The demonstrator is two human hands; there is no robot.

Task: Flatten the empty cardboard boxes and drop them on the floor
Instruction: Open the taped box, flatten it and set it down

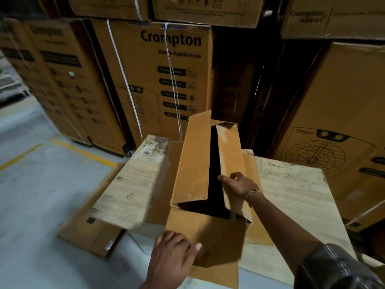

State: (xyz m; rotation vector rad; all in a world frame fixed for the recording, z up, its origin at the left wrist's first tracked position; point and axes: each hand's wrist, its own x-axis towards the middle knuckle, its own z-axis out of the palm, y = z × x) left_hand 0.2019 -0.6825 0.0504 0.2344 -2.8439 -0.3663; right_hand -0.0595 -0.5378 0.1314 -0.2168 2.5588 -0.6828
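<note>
Nearest the camera: left hand, fingers curled over the near flap's left edge of the open cardboard box, thumb lying on the flap's face, gripping it. Right hand, bracelet at the wrist and dark sleeve further back on the arm, closed over the edge of the box's right top flap, fingers hooked into the dark slit between the two long flaps. Box resting on the pale wood-grain counter, roughly at its middle, near flap hanging out past the counter's front edge; long left flap raised and tilted, right flap lower, black gap between them widening toward the near end. Just left of the counter, down on the grey floor: flattened cardboard, partly tucked under the counter's left edge. Beyond the counter: stacked Crompton cartons, strapped with white bands, filling the background left to right. Left of the counter, across the floor: yellow floor lines.
</note>
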